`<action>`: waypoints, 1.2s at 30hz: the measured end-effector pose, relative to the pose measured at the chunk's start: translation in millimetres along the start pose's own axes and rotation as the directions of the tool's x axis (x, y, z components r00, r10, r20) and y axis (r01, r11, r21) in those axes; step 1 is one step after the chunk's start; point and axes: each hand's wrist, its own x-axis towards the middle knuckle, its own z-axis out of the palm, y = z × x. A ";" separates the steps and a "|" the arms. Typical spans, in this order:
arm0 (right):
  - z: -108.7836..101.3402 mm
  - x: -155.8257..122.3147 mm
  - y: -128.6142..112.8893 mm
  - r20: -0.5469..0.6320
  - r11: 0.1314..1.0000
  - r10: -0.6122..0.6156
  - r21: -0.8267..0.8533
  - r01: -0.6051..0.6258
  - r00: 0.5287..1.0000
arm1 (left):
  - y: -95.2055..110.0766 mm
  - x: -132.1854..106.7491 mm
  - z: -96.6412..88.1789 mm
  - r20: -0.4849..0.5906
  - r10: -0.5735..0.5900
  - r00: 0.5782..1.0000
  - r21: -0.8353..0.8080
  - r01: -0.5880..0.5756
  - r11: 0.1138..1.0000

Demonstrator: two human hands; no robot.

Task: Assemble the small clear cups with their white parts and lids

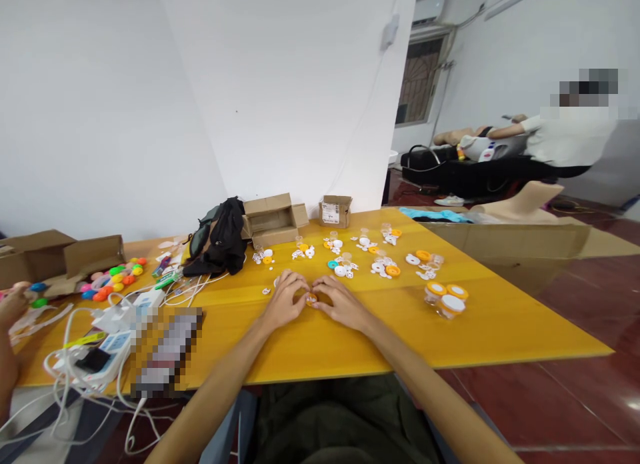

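Note:
Low over the yellow table (350, 351), my left hand (285, 299) and my right hand (345, 304) meet with curled fingers. Between their fingertips is a small round orange piece (311, 299), like a cap or ring, gripped from both sides. Its details are too small to make out. A small white part (266, 291) lies beside my left hand. Beyond the hands are loose groups of white discs (341, 271), orange rings (393, 271), a teal ring (333, 265) and clear cups (347, 257). Several clear jars with orange-and-white lids (453, 304) stand to the right.
On the left are a power strip (107, 357) with tangled white cables, a blurred-out phone-like slab (167, 351) and colourful balls (113, 277). A dark bag (220, 241) and cardboard boxes (273, 224) stand behind. Another person's hand (13, 307) is at far left; a person (565, 137) sits at right.

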 end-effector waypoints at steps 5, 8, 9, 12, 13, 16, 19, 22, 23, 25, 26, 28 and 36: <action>-1.4 -0.2 -0.6 0.011 1.000 0.010 0.004 -0.010 1.000 | -10.9 -0.3 -16.8 -0.114 -0.059 0.992 0.060 0.066 0.996; -1.6 -0.1 -1.1 0.020 1.000 0.029 0.002 -0.029 0.999 | -20.1 -2.6 -26.7 -0.185 -0.137 0.973 0.117 0.160 0.980; -1.5 0.0 -1.2 0.022 0.999 0.033 0.002 -0.033 0.999 | -22.6 -3.5 -28.9 -0.195 -0.161 0.968 0.131 0.188 0.973; -1.2 0.5 -1.6 0.023 1.000 0.031 0.000 -0.031 0.999 | -27.5 -5.6 -31.9 -0.177 -0.218 0.960 0.161 0.246 0.956; -1.2 0.7 -1.8 0.021 1.000 0.029 0.000 -0.029 0.999 | -28.3 -6.0 -32.0 -0.161 -0.239 0.958 0.167 0.265 0.950; -1.7 1.1 -2.7 0.023 1.000 0.028 -0.001 -0.028 0.999 | -29.6 -6.5 -31.5 -0.102 -0.309 0.946 0.179 0.323 0.930; -2.1 1.4 -3.5 0.030 0.999 0.035 -0.011 -0.035 0.999 | -30.4 -6.6 -30.8 -0.039 -0.360 0.932 0.198 0.360 0.912; -1.9 1.7 -3.9 0.032 0.999 0.038 -0.026 -0.037 0.999 | -31.1 -6.9 -30.6 -0.001 -0.404 0.915 0.216 0.394 0.893; -1.8 1.8 -3.9 0.034 0.999 0.037 -0.029 -0.036 0.999 | -31.4 -7.0 -30.7 0.009 -0.417 0.909 0.221 0.405 0.887; -1.8 2.0 -4.2 0.037 0.999 0.035 -0.034 -0.034 0.999 | -32.5 -7.4 -31.7 0.030 -0.443 0.896 0.230 0.425 0.876; -1.9 2.1 -4.3 0.040 0.999 0.035 -0.035 -0.033 0.999 | -33.3 -7.6 -32.5 0.042 -0.453 0.891 0.234 0.432 0.871; -2.3 2.3 -4.8 0.044 0.999 0.034 -0.037 -0.032 0.998 | -36.1 -8.3 -34.4 0.065 -0.466 0.883 0.237 0.440 0.866; -5.9 3.3 -8.5 0.071 0.999 0.033 -0.024 -0.032 0.997 | -51.1 -11.2 -34.8 0.101 -0.346 0.933 0.188 0.324 0.927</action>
